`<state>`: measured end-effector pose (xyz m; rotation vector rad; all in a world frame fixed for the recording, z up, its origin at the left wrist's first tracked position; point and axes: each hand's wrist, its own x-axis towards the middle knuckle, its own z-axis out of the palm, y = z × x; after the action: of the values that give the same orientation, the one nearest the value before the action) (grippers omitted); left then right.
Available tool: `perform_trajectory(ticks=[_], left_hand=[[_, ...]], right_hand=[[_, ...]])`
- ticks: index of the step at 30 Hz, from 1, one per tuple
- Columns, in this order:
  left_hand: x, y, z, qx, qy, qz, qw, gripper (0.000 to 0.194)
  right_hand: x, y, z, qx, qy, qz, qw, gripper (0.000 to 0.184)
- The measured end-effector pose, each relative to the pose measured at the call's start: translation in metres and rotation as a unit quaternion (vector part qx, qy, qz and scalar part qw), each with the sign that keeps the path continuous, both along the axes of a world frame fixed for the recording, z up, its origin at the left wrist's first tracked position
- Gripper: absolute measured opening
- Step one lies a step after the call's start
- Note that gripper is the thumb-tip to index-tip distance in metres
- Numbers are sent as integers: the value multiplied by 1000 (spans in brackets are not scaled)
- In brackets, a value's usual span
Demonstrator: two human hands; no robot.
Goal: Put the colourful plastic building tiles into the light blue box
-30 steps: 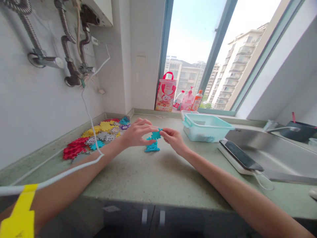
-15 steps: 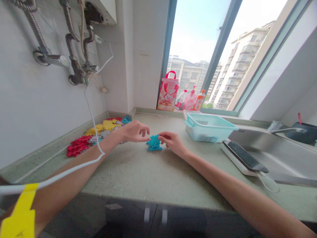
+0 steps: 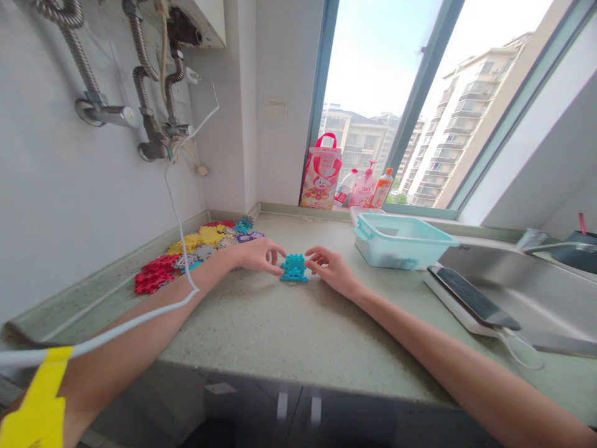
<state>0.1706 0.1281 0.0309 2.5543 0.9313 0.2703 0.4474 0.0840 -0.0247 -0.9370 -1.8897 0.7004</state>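
Note:
A small blue build of interlocking gear-edged plastic pieces (image 3: 294, 267) stands on the counter, one piece upright on a flat base. My left hand (image 3: 261, 256) is at its left side, thumb and index fingertip against the edge. From the right, my right hand (image 3: 330, 267) grips the opposite edge with bent thumb and index finger. The build sits between both hands, its front face showing. Behind my left forearm lies a pile of similar pieces, with red ones (image 3: 152, 274), yellow ones (image 3: 211, 234) and a few blue, grey and purple ones.
A light-green plastic basin (image 3: 401, 249) stands at the back right. A phone (image 3: 471, 295) lies on a white object beside the steel sink (image 3: 555, 298). A white cable (image 3: 140, 314) crosses over my left forearm. Bottles (image 3: 362, 188) and a pink bag (image 3: 321, 177) line the windowsill.
My left hand has come in from a raised, spread pose to the build's left edge. The right hand has shifted from its top corner to the right side. The view has turned slightly left.

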Motion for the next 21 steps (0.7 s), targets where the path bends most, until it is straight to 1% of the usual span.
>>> perform_trajectory(ticks=[3, 6, 10, 14, 16, 18, 19, 20, 21], left_hand=[[2, -1, 0, 38, -66, -11, 997, 44], [4, -5, 3, 84, -117, -37, 989, 34], [7, -8, 4, 108, -102, -62, 987, 27], [12, -8, -2, 109, -84, -52, 989, 26], [12, -8, -2, 110, -76, -50, 990, 26], [7, -8, 6, 128, -49, -43, 990, 27], [2, -7, 13, 147, -29, -29, 988, 27], [-6, -7, 21, 172, -3, -3, 985, 26], [-15, -6, 31, 200, 26, 37, 979, 24]], right_hand=[[-1, -1, 0, 13, -13, -7, 1000, 32], [-1, -2, -1, 23, -36, -12, 999, 30], [0, -3, -2, 32, -77, -18, 996, 28], [0, -5, -1, 41, -111, -24, 993, 29], [0, -5, 0, 46, -113, -19, 992, 30], [0, -5, 1, 46, -109, -15, 993, 29], [1, -5, 1, 41, -105, -16, 993, 28], [2, -5, 1, 36, -102, -20, 994, 27], [3, -4, 1, 32, -100, -28, 994, 25]])
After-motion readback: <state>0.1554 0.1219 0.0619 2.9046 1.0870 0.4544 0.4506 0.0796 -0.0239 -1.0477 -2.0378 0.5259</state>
